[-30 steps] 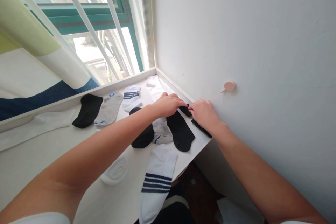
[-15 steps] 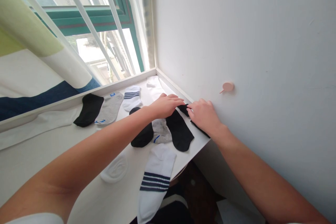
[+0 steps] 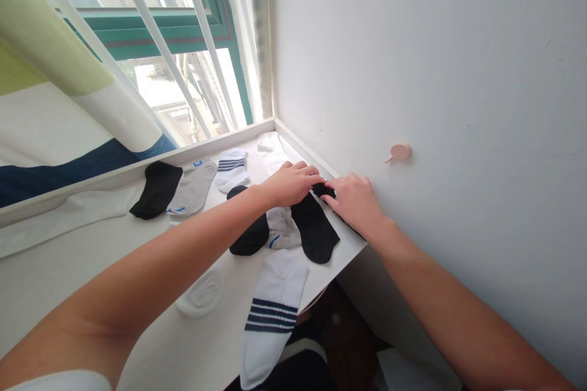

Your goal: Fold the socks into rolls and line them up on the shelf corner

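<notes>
Head view, surface: white table (image 3: 169,348), in the corner between barred window (image 3: 132,30) and plain wall (image 3: 458,61).
Landmark: flat black sock (image 3: 315,232), lying lengthwise toward the table edge.
Dark sock (image 3: 323,189): beyond the landmark, wall side, between both hands; visible part appears to run along the wall; ends hidden.
Nearer hand: neither; both reach it.
Left hand (image 3: 293,184): above the landmark's far end, fingers together, slightly curled, fingertips at the dark sock; grip cannot be told.
Right hand (image 3: 355,198): wall side of the landmark, thumb and forefinger pinching the dark sock.
Grey sock (image 3: 282,226): left of the landmark, just beside.
Striped sock (image 3: 270,342): nearer the person than the landmark.
</notes>
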A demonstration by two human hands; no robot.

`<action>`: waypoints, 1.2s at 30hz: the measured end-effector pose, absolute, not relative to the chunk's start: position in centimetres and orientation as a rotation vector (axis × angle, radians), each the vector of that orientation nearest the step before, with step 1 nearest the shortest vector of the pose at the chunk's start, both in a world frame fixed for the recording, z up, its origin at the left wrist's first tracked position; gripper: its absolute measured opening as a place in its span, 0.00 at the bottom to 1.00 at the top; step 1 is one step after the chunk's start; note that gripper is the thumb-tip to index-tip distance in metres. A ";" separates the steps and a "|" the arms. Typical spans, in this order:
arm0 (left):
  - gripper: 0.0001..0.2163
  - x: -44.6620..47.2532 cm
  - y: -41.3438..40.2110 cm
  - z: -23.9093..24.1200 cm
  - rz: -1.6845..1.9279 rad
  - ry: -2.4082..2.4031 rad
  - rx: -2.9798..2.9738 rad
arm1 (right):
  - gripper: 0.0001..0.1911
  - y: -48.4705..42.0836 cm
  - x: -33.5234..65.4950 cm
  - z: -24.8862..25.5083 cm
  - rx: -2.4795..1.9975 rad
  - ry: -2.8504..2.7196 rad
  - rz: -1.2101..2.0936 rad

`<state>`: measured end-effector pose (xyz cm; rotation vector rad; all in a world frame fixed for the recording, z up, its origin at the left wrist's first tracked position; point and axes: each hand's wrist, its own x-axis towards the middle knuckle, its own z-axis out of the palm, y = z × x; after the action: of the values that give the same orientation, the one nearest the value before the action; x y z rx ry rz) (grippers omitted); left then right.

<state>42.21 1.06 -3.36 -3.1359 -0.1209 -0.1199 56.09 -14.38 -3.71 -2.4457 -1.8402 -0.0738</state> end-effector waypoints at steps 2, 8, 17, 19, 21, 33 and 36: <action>0.20 42.1 1.0 -3.2 -0.115 -0.128 -3.147 | 0.13 -14.4 56.1 -3.8 -2.439 -1.831 -0.083; 0.20 41.9 1.0 -3.1 -0.109 -0.144 -3.165 | 0.13 -14.4 56.0 -3.6 -2.426 -1.826 -0.081; 0.08 36.7 -1.7 -0.1 -0.207 -0.501 -3.281 | 0.11 -18.1 53.7 -1.7 -2.074 -1.751 -0.078; 0.09 34.3 -3.4 0.3 -0.031 -0.529 -3.360 | 0.09 -20.7 52.0 -0.9 -1.882 -1.700 0.113; 0.08 32.2 -5.0 0.3 0.120 -0.507 -3.398 | 0.14 -23.5 49.9 -0.8 -1.739 -1.687 0.481; 0.13 30.5 -8.9 -2.1 0.404 -0.382 -3.260 | 0.29 -31.0 42.1 -13.5 -1.482 -1.120 1.846; 0.11 31.0 -9.1 -2.1 0.465 -0.428 -3.288 | 0.37 -30.3 40.9 -14.1 -1.279 -0.955 1.865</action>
<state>30.96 -9.11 -2.13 -3.2884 -0.4276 0.4653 40.89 -30.27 -14.13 -1.2791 -0.9551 1.8651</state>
